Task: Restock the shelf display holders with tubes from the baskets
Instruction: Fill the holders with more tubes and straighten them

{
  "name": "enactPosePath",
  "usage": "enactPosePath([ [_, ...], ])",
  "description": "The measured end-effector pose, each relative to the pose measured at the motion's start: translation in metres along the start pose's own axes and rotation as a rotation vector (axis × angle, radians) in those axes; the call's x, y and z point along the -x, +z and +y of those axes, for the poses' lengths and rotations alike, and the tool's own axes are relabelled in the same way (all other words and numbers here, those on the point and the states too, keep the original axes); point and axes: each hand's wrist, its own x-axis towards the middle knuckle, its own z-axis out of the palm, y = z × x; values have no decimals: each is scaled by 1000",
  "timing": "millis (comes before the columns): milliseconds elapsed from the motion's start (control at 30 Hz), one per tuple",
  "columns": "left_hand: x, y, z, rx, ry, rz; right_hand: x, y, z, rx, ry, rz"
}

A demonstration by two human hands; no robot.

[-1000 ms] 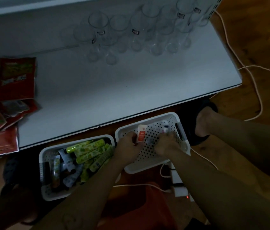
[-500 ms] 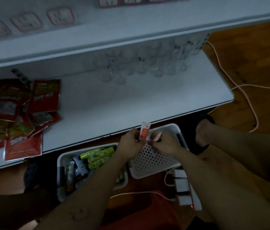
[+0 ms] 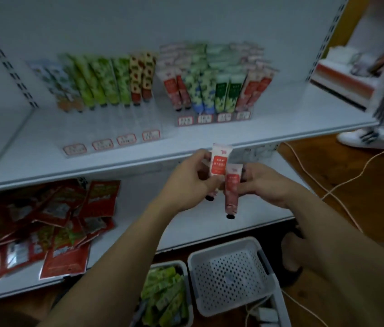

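**Two tubes in hand before the upper shelf**

Both hands were raised in front of the front edge of the upper shelf (image 3: 115,167). The left hand (image 3: 193,182) pinched a red-and-white tube (image 3: 219,161) between thumb and curled fingers, crimped end up and dark cap down. The right hand (image 3: 264,185) gripped a pink tube (image 3: 231,192) in the same way, cap pointing down. The pink tube sat just beside and slightly lower than the other, and the two overlapped in view; whether they touched could not be told.

On the upper shelf, the left display holder (image 3: 106,83) carried green, patterned and pale tubes standing cap down. The right display holder (image 3: 214,90) carried red, blue-green and green tubes, packed in rows.

On the floor below, a white basket (image 3: 221,246) showed its perforated base. Just to its left, a second basket (image 3: 171,263) held green tubes (image 3: 165,291) lying in a heap.

Red packets (image 3: 68,220) lay scattered on the left of the lower shelf (image 3: 139,208). A pale cable (image 3: 327,192) ran across the wooden floor at right.
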Motion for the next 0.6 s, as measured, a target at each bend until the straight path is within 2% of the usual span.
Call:
enactPosePath([
  [167, -14, -49, 47, -153, 91, 114, -1, -8, -76, 28, -220, 156],
  [400, -40, -105, 74, -202, 206, 347, -22, -11, -137, 466, -412, 386],
  [600, -66, -132, 74, -337, 226, 394, -52, -14, -159, 510, -510, 522],
])
